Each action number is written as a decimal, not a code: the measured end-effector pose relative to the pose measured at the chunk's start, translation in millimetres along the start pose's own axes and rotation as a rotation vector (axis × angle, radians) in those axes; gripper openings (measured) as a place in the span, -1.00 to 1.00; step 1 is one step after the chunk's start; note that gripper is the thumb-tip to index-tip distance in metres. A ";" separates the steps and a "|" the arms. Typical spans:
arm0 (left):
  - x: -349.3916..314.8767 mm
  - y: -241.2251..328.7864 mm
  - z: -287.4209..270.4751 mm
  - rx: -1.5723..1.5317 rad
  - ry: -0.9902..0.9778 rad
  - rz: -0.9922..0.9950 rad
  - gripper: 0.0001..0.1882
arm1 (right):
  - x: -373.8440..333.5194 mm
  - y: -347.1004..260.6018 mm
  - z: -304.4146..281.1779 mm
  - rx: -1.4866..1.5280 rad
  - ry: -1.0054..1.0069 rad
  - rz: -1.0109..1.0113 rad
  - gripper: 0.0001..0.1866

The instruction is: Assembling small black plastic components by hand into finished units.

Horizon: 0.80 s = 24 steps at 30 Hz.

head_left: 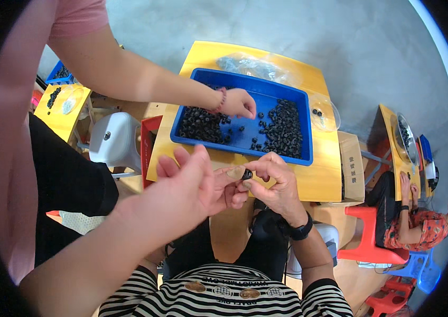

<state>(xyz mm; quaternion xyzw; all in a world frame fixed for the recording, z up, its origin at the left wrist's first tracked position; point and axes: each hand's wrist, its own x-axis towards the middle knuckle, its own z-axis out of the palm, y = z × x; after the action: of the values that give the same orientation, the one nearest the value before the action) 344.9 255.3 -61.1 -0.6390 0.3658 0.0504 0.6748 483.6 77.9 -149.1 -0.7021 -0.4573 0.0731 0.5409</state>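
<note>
A small rounded black part [247, 174] is held up in front of the near edge of the yellow table. My right hand [276, 185], below a black wristband, pinches it between thumb and fingers. From the other side, the fingers of my left hand [229, 191] close on it. My left palm and wrist are largely hidden behind a co-worker's bare forearm and hand [182, 177], which come in from the lower left. Beyond lies a blue tray [240, 150] with heaps of similar black parts. The co-worker's other hand [240, 103], wearing a beaded bracelet, hovers over it.
On the yellow table [319, 185] lie a clear plastic bag [255, 67] and a clear round dish [329, 113] with several black parts. A cardboard box [352, 164] stands at its right. Left is a grey stool [113, 140]; far right, another person sits on a red stool [364, 235].
</note>
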 end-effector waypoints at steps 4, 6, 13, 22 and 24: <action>99.7 77.0 0.6 1.437 -0.479 0.020 -0.73 | 5.1 -1.7 7.4 -0.011 -0.016 0.015 -0.75; 98.1 81.2 0.7 1.937 -0.643 0.066 -0.72 | 10.7 -8.6 13.2 0.022 0.015 0.014 -0.73; 103.3 88.9 -0.7 2.035 -0.685 0.291 -0.77 | 6.1 -1.7 16.5 -0.087 0.042 -0.052 -0.72; 114.0 82.2 -8.8 2.015 -0.887 0.658 -0.79 | 8.2 4.5 14.4 -0.121 0.074 -0.010 -0.71; 116.9 85.2 -7.6 1.968 -0.891 0.634 -0.78 | 8.0 3.6 14.9 -0.097 0.066 -0.006 -0.71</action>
<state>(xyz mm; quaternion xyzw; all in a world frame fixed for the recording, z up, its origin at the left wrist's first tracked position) 381.0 216.9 -196.1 0.3680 0.1186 0.1329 0.9126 481.3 94.1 -155.0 -0.7282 -0.4444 0.0257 0.5211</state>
